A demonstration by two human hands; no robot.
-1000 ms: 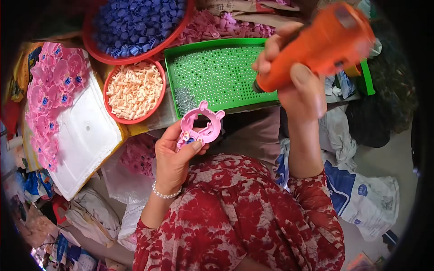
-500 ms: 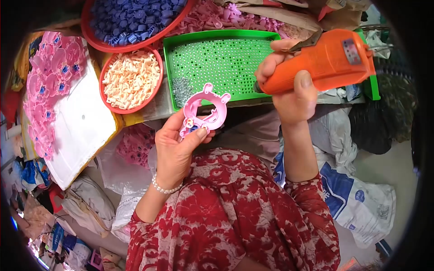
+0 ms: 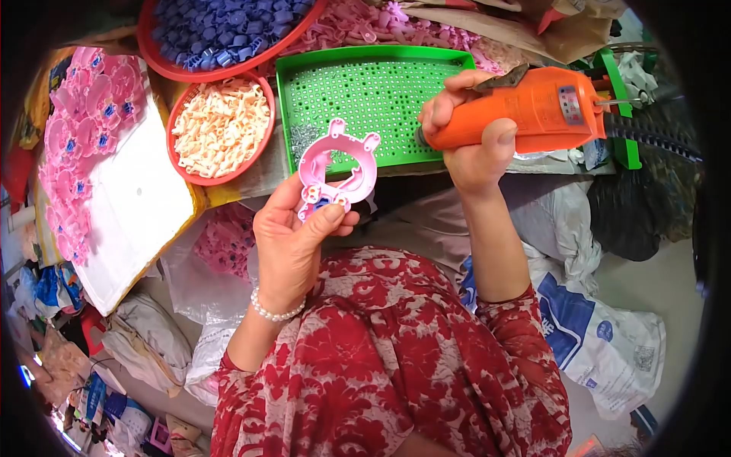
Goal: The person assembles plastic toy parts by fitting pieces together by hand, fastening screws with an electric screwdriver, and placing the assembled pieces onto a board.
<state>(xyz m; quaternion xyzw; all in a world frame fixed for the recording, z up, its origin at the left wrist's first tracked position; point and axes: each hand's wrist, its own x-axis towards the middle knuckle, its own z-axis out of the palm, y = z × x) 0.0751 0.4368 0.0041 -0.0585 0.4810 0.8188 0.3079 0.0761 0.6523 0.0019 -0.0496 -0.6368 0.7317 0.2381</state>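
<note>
Between thumb and fingers, my left hand (image 3: 293, 232) pinches the lower end of a pink ring-shaped plastic part (image 3: 364, 158), which has small ear-like posts on top and blue and cream pieces near my thumb. My right hand (image 3: 476, 148) is wrapped round an orange electric screwdriver (image 3: 525, 110), its dark tip pointing left over the green tray's front edge. The tip is apart from the pink part. Behind both hands lies the perforated green tray (image 3: 381, 99), with small silver screws (image 3: 303, 139) in its left front corner.
A red basin (image 3: 164, 57) of blue pieces and a smaller red bowl (image 3: 172, 145) of cream pieces stand left of the tray. Pink assemblies (image 3: 76, 152) lie on a white board (image 3: 137, 221) at far left. Pink parts (image 3: 365, 27) are heaped behind; a dark cord (image 3: 655, 142) trails right.
The orange screwdriver has swung down to nearly level and shifted left with my right hand. The pink part in my left hand has turned a little and risen in view. The whole view has shifted slightly.
</note>
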